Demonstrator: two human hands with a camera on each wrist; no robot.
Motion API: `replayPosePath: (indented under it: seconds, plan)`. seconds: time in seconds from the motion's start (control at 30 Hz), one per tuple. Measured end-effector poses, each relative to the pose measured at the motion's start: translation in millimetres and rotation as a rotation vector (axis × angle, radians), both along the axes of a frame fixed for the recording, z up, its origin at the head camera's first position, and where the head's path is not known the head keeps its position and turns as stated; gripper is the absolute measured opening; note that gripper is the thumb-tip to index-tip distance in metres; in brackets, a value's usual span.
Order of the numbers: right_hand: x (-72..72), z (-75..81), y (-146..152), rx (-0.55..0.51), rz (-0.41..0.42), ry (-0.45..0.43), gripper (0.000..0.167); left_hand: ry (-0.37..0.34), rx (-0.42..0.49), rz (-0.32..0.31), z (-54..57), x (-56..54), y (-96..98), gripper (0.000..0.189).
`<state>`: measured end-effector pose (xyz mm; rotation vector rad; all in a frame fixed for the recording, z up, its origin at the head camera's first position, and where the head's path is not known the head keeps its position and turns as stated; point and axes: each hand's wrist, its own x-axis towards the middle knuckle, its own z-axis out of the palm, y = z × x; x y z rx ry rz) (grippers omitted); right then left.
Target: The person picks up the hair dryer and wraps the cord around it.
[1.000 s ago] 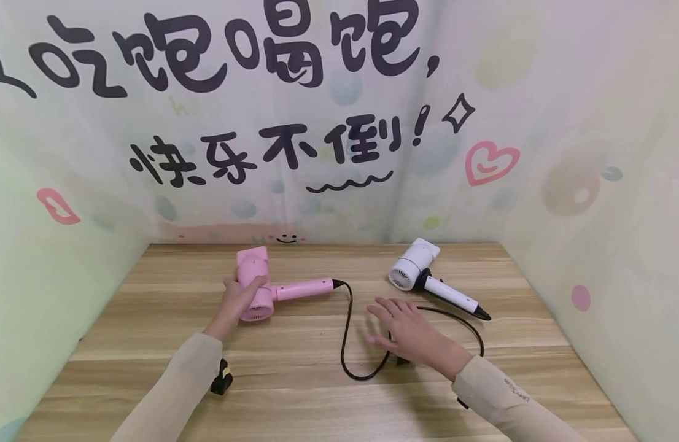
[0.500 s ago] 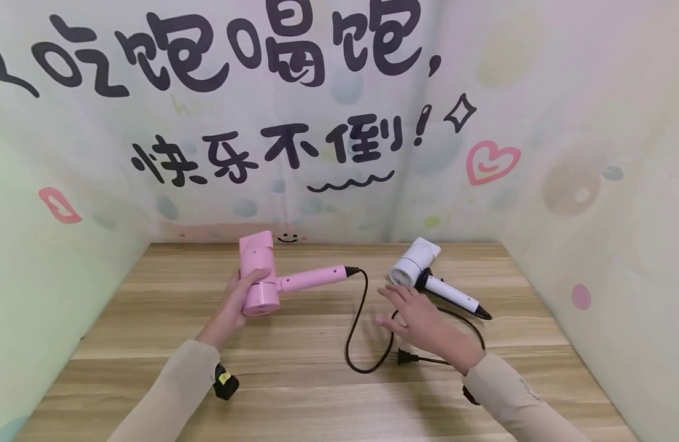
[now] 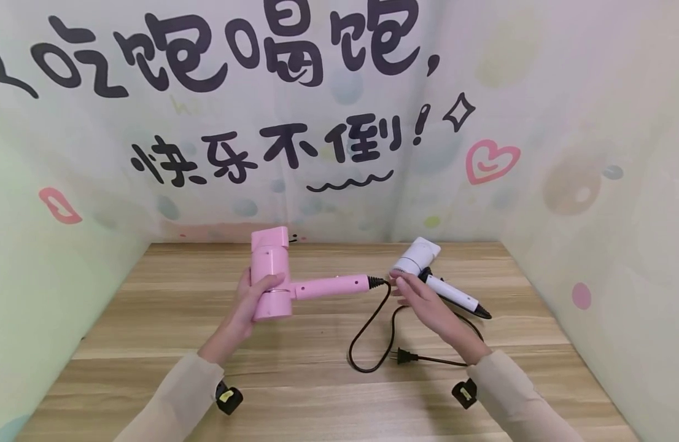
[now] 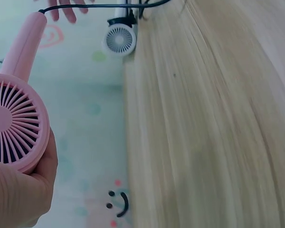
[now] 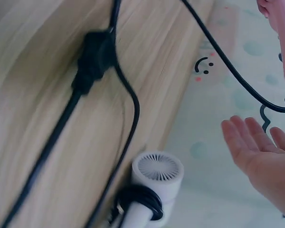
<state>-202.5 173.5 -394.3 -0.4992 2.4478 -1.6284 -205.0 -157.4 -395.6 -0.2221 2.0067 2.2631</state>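
My left hand [image 3: 242,310] grips the barrel of a pink hair dryer [image 3: 273,264], raised over the table with its handle pointing right. The left wrist view shows the round slotted vent of the pink hair dryer [image 4: 31,114] above my left hand [image 4: 19,194]. Just right of the handle's end, my right hand [image 3: 425,307] is held up with its fingers extended, holding nothing. In the right wrist view this right hand [image 5: 263,154] is palm up below the hanging black cord [image 5: 228,66]. Behind it lies a white hair dryer [image 3: 452,293], partly covered by the hand.
The pink dryer's cord [image 3: 350,353] loops down onto the wooden table [image 3: 295,399], and a black two-pin plug [image 3: 407,356] lies there at its end. Black cord is bundled around the white hair dryer [image 5: 171,185]. A printed cloth wall [image 3: 339,209] encloses the back and sides.
My left hand has lifted the pink hair dryer off the table and moved it right. My right hand has shifted up and right, turning on edge, and now the plug shows.
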Motion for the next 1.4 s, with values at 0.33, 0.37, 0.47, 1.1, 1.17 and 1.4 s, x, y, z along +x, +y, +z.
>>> replayPosePath:
  seconds: [0.33,0.37,0.47,1.1,1.17,1.4]
  plan:
    - [1.3,-20.1,1,-0.429,0.163,-0.224,0.061,0.069,0.016,-0.025,10.6,13.7,15.5,0.065]
    - [2.2,-22.5,2,-0.46,0.192,-0.241,0.059,0.072,0.019,-0.028,11.2,14.5,16.3,0.064]
    - [4.1,-27.9,4,-0.519,0.233,-0.265,0.054,0.068,0.031,-0.042,12.2,16.1,18.0,0.061]
    - [6.7,-33.6,20,-0.296,0.114,-0.263,0.043,0.064,0.012,-0.083,7.8,19.3,16.3,0.061]
    - [7.0,-32.1,23,-0.177,0.103,-0.225,0.044,0.074,0.0,-0.09,7.9,19.7,16.3,0.062]
    - [5.7,-23.5,36,0.239,0.22,-0.172,0.049,0.135,-0.111,-0.121,5.0,21.5,18.2,0.068]
